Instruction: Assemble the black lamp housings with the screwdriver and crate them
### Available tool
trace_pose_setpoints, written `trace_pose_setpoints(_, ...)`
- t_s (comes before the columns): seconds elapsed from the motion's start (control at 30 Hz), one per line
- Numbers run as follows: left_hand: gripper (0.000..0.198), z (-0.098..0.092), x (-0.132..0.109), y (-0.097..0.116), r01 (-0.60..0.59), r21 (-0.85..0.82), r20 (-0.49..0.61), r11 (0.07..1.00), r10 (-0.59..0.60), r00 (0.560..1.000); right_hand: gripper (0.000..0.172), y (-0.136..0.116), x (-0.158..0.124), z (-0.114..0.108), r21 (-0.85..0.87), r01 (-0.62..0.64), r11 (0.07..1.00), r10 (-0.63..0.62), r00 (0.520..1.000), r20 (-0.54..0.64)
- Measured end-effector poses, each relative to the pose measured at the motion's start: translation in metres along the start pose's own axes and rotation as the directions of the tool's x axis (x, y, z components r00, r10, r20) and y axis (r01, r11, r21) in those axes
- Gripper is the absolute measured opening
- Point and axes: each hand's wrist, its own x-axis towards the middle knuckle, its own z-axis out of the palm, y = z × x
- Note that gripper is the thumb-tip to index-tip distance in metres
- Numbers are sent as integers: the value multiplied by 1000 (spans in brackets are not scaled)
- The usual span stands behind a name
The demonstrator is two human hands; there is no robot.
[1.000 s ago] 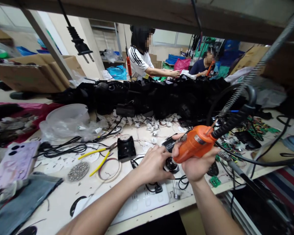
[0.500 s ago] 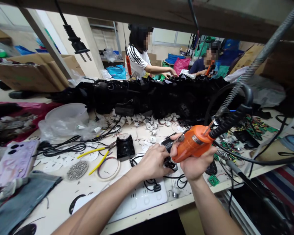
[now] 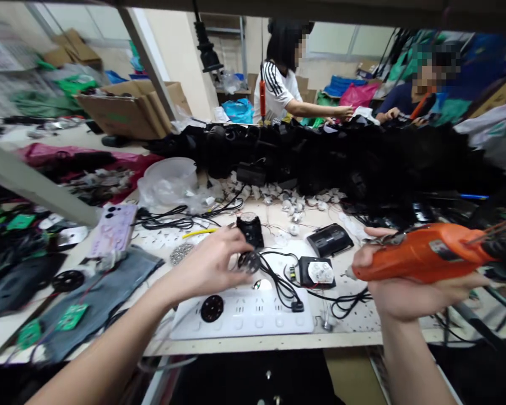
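Observation:
My right hand [image 3: 405,292] grips an orange electric screwdriver [image 3: 425,259], held level with its tip pointing left above the bench. My left hand [image 3: 211,264] is closed in a pinch on a small round black part [image 3: 249,262] just above a white power strip [image 3: 257,315]. A black square unit with a white disc [image 3: 316,272] lies on the bench between my hands, with a second black housing [image 3: 329,240] behind it. A black cube-shaped speaker part [image 3: 249,228] stands just beyond my left fingers. Another round black disc [image 3: 212,308] rests on the strip.
A long heap of black parts [image 3: 320,157] runs across the back of the bench. Black cables [image 3: 168,219], a clear plastic tub [image 3: 171,174], a pink phone [image 3: 113,229] and green circuit boards [image 3: 69,318] lie to the left. Two people work on the far side.
The view swung left. My hands parted: the screwdriver moved off to the right, and my left hand moved left carrying the round black part. The black unit now lies free on the bench.

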Motion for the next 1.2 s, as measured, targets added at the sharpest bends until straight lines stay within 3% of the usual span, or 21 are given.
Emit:
trace_pose_setpoints(0.13,43,12,-46,-7,130,-2,192,992,-127,973,88,23,4,-11,-10,-52,999,52,998,-30)
trace_pose_setpoints(0.3,45,44,-59,-9,168,-23,176,985,-162,971,90,27,6,-11,9,-97,995,98,990,-97)
trace_pose_setpoints(0.43,55,44,-53,-19,131,-10,171,991,-127,977,83,25,4,-8,40,-81,996,85,989,-121)
trace_pose_setpoints(0.53,53,31,-22,-6,26,-10,62,1000,-25,998,81,25,3,-6,53,-65,997,70,993,-94)
trace_pose_setpoints(0.63,40,27,35,38,-182,-22,4,983,182,983,79,25,1,-5,68,-32,997,38,995,-91)
trace_pose_setpoints(0.73,22,46,98,89,-412,-41,87,910,414,906,76,24,0,-6,90,-9,996,18,995,-93)
trace_pose_setpoints(0.83,19,74,144,117,-439,-33,250,898,432,866,74,22,1,-9,113,-6,994,15,996,-86)
trace_pose_setpoints(0.93,17,93,163,123,-465,-45,286,884,457,842,74,19,2,-13,128,13,992,-2,996,-84)
trace_pose_setpoints(1.2,9,106,166,110,-530,-45,300,847,517,802,68,16,1,-19,184,2,983,12,997,-76)
